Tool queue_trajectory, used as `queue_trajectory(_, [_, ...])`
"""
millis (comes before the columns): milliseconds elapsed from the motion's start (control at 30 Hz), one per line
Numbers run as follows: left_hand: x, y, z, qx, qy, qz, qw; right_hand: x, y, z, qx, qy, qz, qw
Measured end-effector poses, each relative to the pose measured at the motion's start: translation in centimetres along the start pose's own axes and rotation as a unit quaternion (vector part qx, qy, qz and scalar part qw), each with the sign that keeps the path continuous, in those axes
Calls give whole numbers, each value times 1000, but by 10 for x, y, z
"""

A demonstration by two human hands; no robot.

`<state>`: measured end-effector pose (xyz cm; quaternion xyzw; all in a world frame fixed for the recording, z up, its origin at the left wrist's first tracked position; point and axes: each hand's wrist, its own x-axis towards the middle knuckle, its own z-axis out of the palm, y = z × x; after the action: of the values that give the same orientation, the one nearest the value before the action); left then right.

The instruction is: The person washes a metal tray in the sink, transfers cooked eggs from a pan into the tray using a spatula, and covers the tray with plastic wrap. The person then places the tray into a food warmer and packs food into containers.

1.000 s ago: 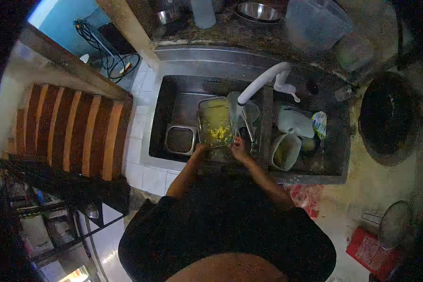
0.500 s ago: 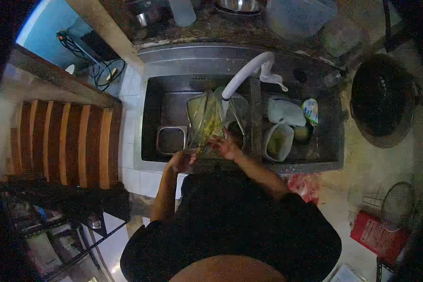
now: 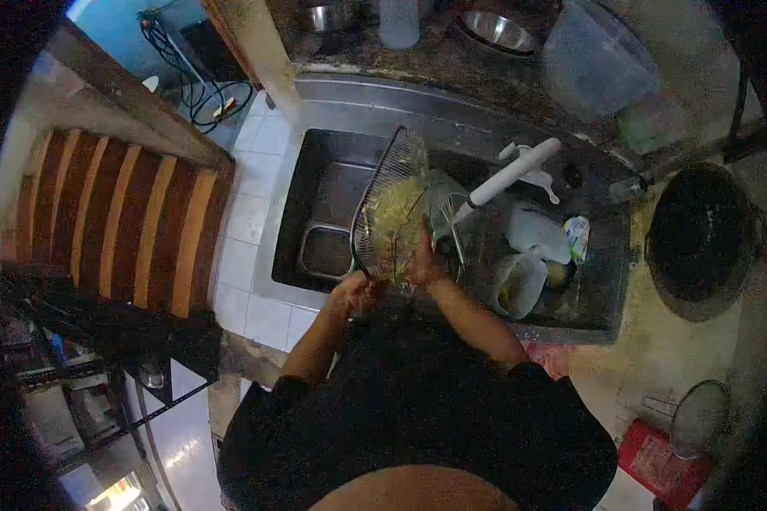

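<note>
A dark-rimmed wire rack [image 3: 368,204] stands tilted over the sink, with a blurred pale yellow mass on its right side. My left hand [image 3: 357,294] is closed round the rack's near lower end. Beside the yellow mass, my right hand [image 3: 426,260] has its fingers stretched upward along the rack's right side; blur hides how firmly they touch it. Just right of that hand, a wire whisk [image 3: 458,243] lies in the sink. The white faucet spout [image 3: 516,175] slants down close by.
The left basin holds a small metal-rimmed square container [image 3: 325,247]. White tubs [image 3: 521,281] and a printed packet [image 3: 577,237] lie in the right basin. A dark wok [image 3: 699,238] is at the right; a steel bowl [image 3: 497,32] stands on the back ledge.
The rack has come up from lying in the sink to a steep tilt. My left hand has closed on its end, and my right hand has turned its fingers upward. The view has rotated.
</note>
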<state>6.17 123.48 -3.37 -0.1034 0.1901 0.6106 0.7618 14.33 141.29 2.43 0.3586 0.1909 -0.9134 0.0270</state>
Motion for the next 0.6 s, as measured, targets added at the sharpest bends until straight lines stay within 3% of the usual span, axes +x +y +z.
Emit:
queue_trajectory(100, [3, 14, -6, 49, 39, 26, 998, 29, 21, -32, -1, 106, -101, 989])
queue_trajectory(167, [1, 32, -6, 68, 63, 66, 994, 10, 1, -16, -101, 167, -58, 979])
queue_trajectory(267, [-4, 64, 3, 63, 106, 161, 979, 4, -19, -16, -189, 246, -86, 947])
queue_trajectory(300, [-6, 75, 8, 59, 119, 191, 972, 10, -18, -30, -215, 239, -106, 941])
queue_trajectory(400, [-19, 102, 9, 151, 157, 140, 966, 54, -2, -107, -309, 156, -159, 925])
queue_trajectory(433, [-11, 89, 27, 251, 198, 216, 923, 58, -3, -112, -353, 144, -163, 910])
queue_trajectory(500, [23, 95, -53, 480, 236, 278, 798, 56, -10, -101, -446, 151, -163, 867])
queue_trajectory(533, [23, 92, -43, 502, 236, 316, 770, 50, -15, -86, -494, 166, -158, 838])
queue_trajectory(567, [23, 88, -32, 523, 238, 353, 738, 46, -15, -74, -488, 190, -216, 824])
queue_trajectory(600, [20, 83, -8, 509, 254, 323, 756, 43, -15, -62, -479, 213, -274, 807])
